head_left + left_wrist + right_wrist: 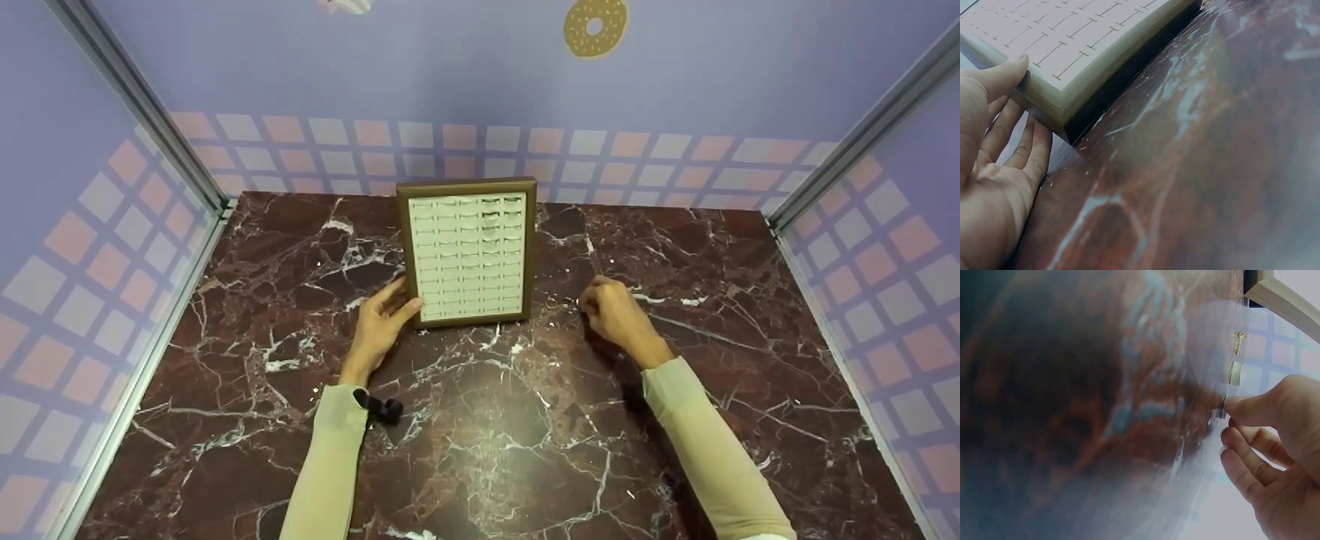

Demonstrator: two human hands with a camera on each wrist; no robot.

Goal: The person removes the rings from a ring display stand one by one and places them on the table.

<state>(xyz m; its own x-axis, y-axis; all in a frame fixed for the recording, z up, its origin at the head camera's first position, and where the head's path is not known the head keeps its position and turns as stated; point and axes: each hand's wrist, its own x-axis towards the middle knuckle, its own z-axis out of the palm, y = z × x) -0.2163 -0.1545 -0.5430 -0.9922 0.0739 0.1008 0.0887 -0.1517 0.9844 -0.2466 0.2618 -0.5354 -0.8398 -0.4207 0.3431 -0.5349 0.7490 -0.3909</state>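
Observation:
A ring display board (469, 289) with a brown wooden frame and a white slotted face stands tilted at the middle of the table. Several rings (513, 214) sit in slots toward its upper right. My left hand (376, 326) grips its lower left edge, thumb on the front and fingers behind. Beside the board's right side, my right hand (619, 311) is at the tabletop, pinching a small dark patterned ring (1222, 408) between thumb and a mostly hidden forefinger. A gold ring (1238, 343) and a pale gold band (1234, 373) lie on the table between this hand and the board.
The dark red marbled table (480, 420) has white veins and a glossy top. Behind it rises a lilac wall (480, 82) with a tile pattern. Metal-edged side panels stand left and right. A black strap device (384, 409) is at the left wrist.

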